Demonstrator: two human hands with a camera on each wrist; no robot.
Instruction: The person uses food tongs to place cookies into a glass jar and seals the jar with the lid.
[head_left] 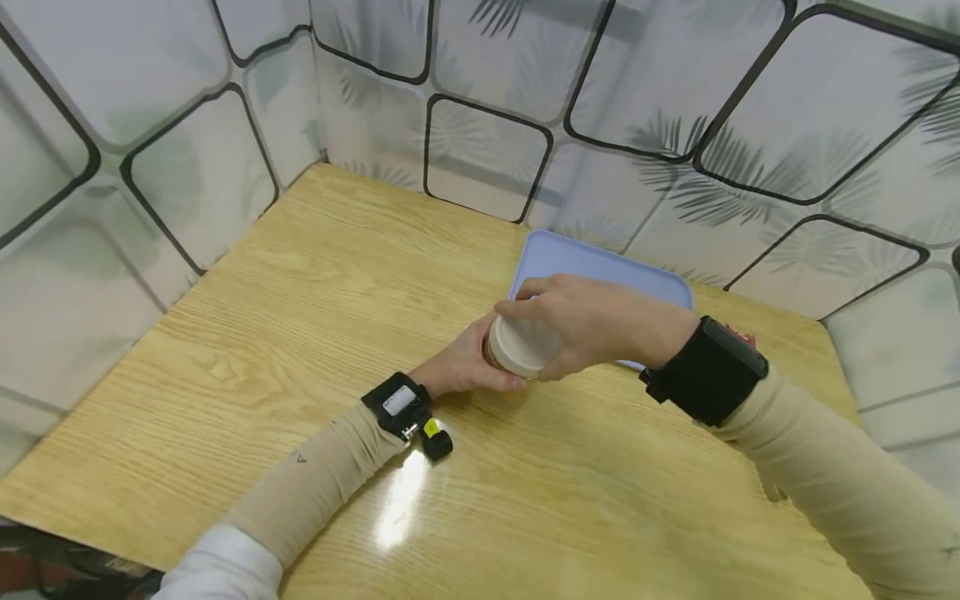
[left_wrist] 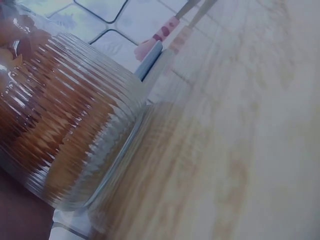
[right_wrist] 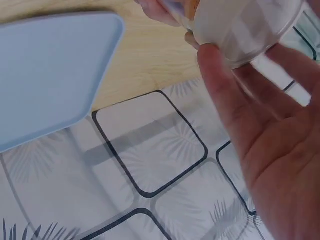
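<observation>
A ribbed glass jar with brownish contents stands on the wooden table, capped by a white lid. My left hand grips the jar's side from the left. From above and the right, my right hand curls its fingers round the lid. In the right wrist view the fingers wrap the lid's rim. The jar body is mostly hidden by both hands in the head view.
A pale blue tray lies on the table just behind the hands, near the patterned back wall. A pink-handled tool shows beyond the tray's edge in the left wrist view. Patterned walls close the table's left and back sides.
</observation>
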